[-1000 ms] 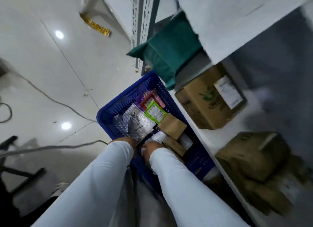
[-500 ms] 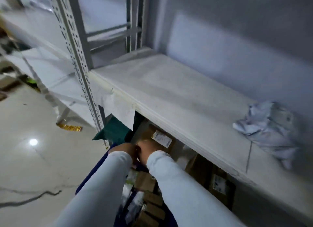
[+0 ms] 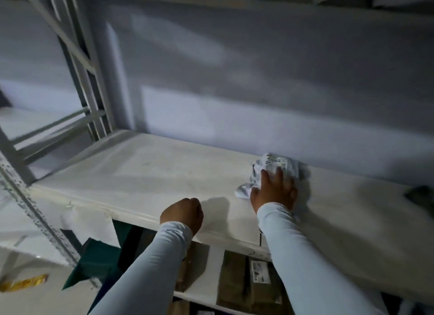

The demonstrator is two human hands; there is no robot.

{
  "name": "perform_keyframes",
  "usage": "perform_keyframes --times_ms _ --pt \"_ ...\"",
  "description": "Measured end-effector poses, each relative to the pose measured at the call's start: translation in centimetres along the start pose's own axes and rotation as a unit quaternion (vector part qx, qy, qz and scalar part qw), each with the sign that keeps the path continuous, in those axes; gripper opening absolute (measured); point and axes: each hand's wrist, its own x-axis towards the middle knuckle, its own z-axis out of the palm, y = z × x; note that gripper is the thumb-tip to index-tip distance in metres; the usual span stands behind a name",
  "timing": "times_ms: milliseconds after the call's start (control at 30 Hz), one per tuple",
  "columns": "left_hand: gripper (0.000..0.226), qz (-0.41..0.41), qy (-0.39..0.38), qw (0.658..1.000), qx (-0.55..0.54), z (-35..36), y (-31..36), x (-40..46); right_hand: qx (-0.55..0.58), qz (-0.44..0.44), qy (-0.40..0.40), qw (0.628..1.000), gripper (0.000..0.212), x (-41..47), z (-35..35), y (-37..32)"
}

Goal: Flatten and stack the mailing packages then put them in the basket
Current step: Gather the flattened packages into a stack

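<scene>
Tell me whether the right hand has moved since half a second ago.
Yes. The right hand has left the shelf's front edge and gone back and rightward onto the crumpled white mailing package near the wall.

I see one crumpled white mailing package (image 3: 279, 168) on the shelf (image 3: 150, 173). Below sit two cardboard boxes (image 3: 237, 281) and one green package (image 3: 98, 260).

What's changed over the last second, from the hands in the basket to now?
Both hands left the blue basket and rose to the white shelf. The right hand reached out onto the crumpled white mailing package by the wall; the left hand hovers curled, holding nothing, at the shelf edge. The package lies where it was. The basket is now out of view.
</scene>
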Motion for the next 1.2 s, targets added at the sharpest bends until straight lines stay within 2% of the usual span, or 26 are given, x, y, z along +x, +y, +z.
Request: perform_keyframes --times_ms 100,233,367,467,533,600,700,767,833,900,967,1000,1100,1200 --pt "0.029 0.03 -0.008 1.0 0.003 0.6 2.7 0.4 0.043 0.135 -0.054 0.988 0.1 1.1 -0.4 2.3" --pt "0.031 0.058 -0.019 0.998 0.013 2.3 4.2 0.3 0.118 0.203 -0.072 0.969 0.13 2.4 0.2 0.9" --pt "0.031 0.053 -0.047 0.997 0.009 3.6 3.4 -0.6 0.163 0.26 -0.069 0.949 0.134 3.5 0.4 -0.1" --pt "0.03 0.04 -0.052 0.998 0.003 3.7 2.2 -1.2 0.183 0.262 -0.059 0.946 0.132 3.4 0.9 -0.1" --pt "0.029 0.027 -0.041 0.999 -0.013 3.4 1.5 -1.3 0.189 0.196 -0.044 0.961 0.118 2.7 1.5 0.2" --pt "0.028 0.006 -0.006 0.999 -0.046 3.0 1.0 -1.0 0.201 0.054 -0.05 0.977 0.101 1.7 2.0 0.5" --pt "0.028 -0.026 0.131 0.983 -0.124 2.3 0.2 -0.8 0.171 -0.197 -0.096 0.96 0.09 0.3 2.3 0.6" --pt "0.04 -0.058 0.245 0.959 -0.133 1.8 -0.5 -0.5 0.133 -0.285 -0.089 0.945 0.078 -0.3 2.0 0.4" --pt "0.051 -0.09 0.31 0.942 -0.096 1.1 -1.2 -0.3 0.128 -0.3 -0.078 0.942 0.069 -0.7 1.5 0.3" --pt "0.05 -0.063 0.247 0.965 -0.062 0.2 -1.5 0.0 0.154 -0.283 -0.059 0.945 0.06 -1.1 1.3 -0.1" --pt "0.045 0.01 0.16 0.987 -0.031 -0.3 -1.2 0.6 0.171 -0.272 -0.051 0.946 0.051 -1.5 1.0 -1.3" --pt "0.045 0.044 0.141 0.989 -0.017 -0.3 -1.0 0.8 0.163 -0.27 -0.059 0.947 0.048 -1.8 0.9 -2.1" --pt "0.048 0.096 0.116 0.989 0.004 0.0 0.7 0.9 0.054 -0.283 -0.081 0.954 0.049 -2.4 1.0 -5.5" --pt "0.054 0.089 0.112 0.989 0.021 0.0 1.4 1.3 -0.001 -0.274 -0.11 0.955 0.05 -2.6 1.6 -7.4"
